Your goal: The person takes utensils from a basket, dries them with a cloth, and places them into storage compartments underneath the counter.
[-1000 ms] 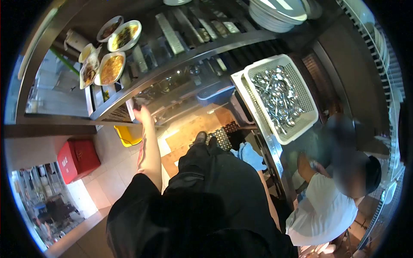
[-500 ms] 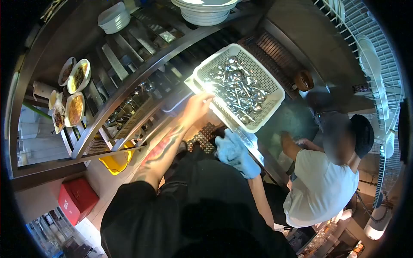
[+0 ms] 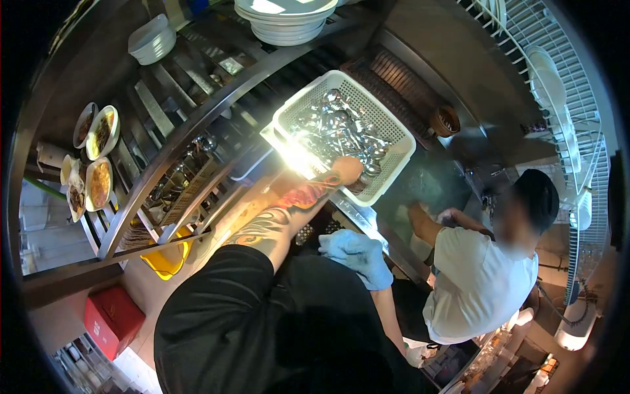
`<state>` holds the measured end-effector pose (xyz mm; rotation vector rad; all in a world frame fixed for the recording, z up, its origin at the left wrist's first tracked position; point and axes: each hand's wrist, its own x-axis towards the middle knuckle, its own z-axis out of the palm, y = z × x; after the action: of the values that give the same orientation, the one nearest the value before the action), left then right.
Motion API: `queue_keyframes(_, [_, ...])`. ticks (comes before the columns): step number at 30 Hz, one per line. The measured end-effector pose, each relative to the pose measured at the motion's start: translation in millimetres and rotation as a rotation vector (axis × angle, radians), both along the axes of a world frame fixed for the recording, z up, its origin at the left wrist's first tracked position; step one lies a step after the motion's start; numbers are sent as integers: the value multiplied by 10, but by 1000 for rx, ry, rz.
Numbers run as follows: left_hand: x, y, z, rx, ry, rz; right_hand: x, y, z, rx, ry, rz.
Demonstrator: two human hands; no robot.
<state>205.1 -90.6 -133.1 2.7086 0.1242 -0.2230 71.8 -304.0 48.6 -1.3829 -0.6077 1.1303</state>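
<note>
A white perforated plastic basket holds a heap of shiny metal spoons. My left hand, at the end of a tattooed forearm, is inside the basket's near edge, down at the spoons. Its back faces me and its fingers are hidden, so whether they grip a spoon does not show. A light blue cloth is bunched over my right hand, which holds it close to my body, just below the basket. The cloth covers the fingers of that hand.
A person in a white shirt works at a sink on the right. Stacked white plates and dishes with food stand on the slatted metal shelf at left. A wire rack runs along the right.
My left hand has moved from the basket's left rim rightward and in over the spoons. The blue cloth stays in my right hand. The whole view has shifted slightly.
</note>
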Motion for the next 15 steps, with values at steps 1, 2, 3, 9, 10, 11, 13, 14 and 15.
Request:
queue_keyframes(1, [-36,131,-17,4,-157,-85,30,-16,-83,84,680,-147])
queue_keyframes(2, [-87,218,-16,9,-161,-91,26,-55,-135,91,676,-150])
queue_keyframes(3, [-149,302,31,-213,-286,68,-3,-20,-73,41,603,-218])
queue_keyframes(9, [-232,865,93,-1208,-658,597,119,69,-631,210,744,-124])
queue_keyframes(10, [-394,833,489,-1416,-688,625,146,150,-645,248,669,-152])
queue_keyframes(11, [-551,821,727,-1431,-710,592,137,252,-210,69,700,-221])
queue_keyframes(13, [-880,759,966,-1360,-612,613,300,386,-489,106,508,-218])
queue_keyframes(14, [-1033,676,1001,-1290,-508,633,403,451,-770,142,322,-220])
queue_keyframes(15, [-1197,512,971,-1368,-507,679,504,524,-1061,178,136,-220])
